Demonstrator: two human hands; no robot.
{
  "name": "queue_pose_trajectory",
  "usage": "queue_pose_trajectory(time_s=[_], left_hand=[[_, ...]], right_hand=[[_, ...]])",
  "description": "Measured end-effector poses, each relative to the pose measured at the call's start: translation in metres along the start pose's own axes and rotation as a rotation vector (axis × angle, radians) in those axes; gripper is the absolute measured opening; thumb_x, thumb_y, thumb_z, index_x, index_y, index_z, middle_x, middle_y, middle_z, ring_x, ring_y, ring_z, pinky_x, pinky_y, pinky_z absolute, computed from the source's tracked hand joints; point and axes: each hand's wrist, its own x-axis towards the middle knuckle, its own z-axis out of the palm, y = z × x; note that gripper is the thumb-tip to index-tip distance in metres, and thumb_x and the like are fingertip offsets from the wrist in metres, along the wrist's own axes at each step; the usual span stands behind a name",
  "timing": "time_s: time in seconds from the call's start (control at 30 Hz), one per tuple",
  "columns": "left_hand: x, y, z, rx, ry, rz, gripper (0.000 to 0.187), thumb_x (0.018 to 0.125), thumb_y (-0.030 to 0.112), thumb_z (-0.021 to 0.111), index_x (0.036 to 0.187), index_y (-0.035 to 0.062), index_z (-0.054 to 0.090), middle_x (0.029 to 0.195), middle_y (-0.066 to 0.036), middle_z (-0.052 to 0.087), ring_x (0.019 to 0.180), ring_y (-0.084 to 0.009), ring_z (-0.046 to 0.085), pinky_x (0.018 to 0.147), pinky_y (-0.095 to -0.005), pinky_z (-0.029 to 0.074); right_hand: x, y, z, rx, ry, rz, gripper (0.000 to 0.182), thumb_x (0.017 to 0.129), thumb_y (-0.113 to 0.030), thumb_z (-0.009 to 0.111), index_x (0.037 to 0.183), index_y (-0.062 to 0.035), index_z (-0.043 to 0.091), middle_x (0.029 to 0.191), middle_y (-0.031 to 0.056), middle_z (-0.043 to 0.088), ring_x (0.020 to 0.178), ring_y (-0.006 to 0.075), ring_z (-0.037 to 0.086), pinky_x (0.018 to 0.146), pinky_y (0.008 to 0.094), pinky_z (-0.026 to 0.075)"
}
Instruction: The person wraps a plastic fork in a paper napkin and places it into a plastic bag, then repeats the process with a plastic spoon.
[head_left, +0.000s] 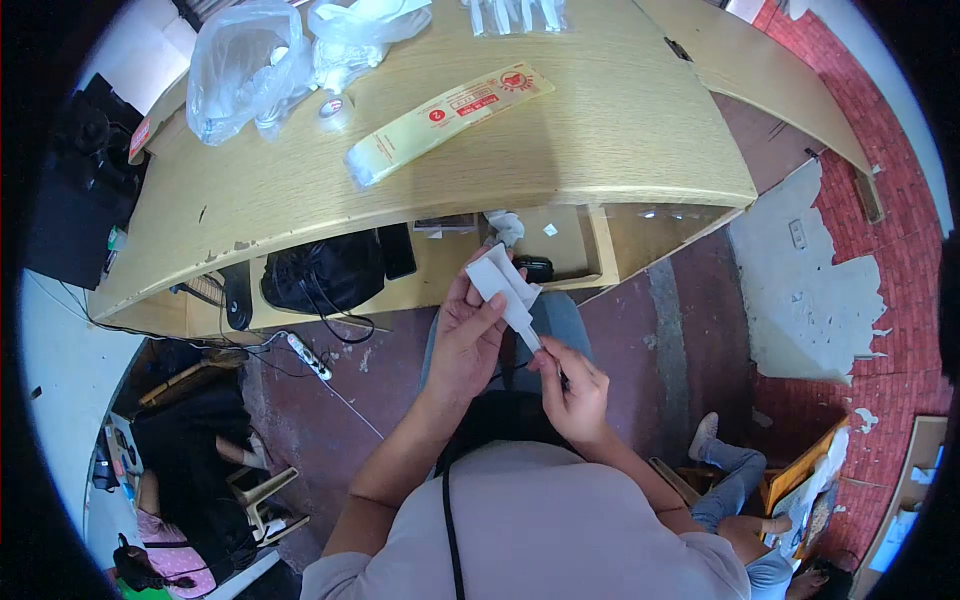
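Note:
A small folded white paper piece (505, 285) is between my two hands, above my lap and in front of the open drawer. My left hand (466, 330) holds its wide upper part, with the thumb lying across it. At the narrow lower end, my right hand (573, 388) pinches the piece between thumb and fingers. On the desk beyond lies a long yellow packet (450, 120) with red print. A roll of clear tape (335, 112) is to the left of the packet.
Plastic bags (250, 75) stand at the desk's back left, and wrapped white items (514, 15) lie at the back. The drawer (575, 235) holds a black object and crumpled paper. A black bag (320, 275) sits under the desktop. Co-workers sit at lower left and lower right.

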Motion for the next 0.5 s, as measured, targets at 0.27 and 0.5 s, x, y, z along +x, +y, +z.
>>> queue_pose_trajectory(time_s=[0.27, 0.5], left_hand=[[0.002, 0.007, -0.012, -0.104, -0.071, -0.123, 0.054, 0.085, -0.003, 0.053, 0.135, 0.0031, 0.033, 0.132, -0.014, 0.045, 0.124, -0.0261, 0.043, 0.106, -0.0383, 0.034], [0.004, 0.011, -0.009, -0.037, -0.127, -0.176, 0.050, 0.087, 0.004, 0.054, 0.133, 0.0030, 0.037, 0.136, -0.014, 0.042, 0.128, -0.0263, 0.038, 0.107, -0.0388, 0.028]], right_hand=[[0.001, -0.001, -0.002, 0.062, -0.013, 0.023, 0.018, 0.084, 0.002, 0.060, 0.101, 0.0042, 0.060, 0.074, 0.0113, 0.065, 0.063, 0.0152, 0.064, 0.057, 0.0245, 0.048], [0.003, -0.001, -0.005, 0.069, -0.008, 0.030, 0.017, 0.085, 0.001, 0.059, 0.101, 0.0043, 0.060, 0.073, 0.0106, 0.065, 0.061, 0.0129, 0.062, 0.055, 0.0234, 0.047]])
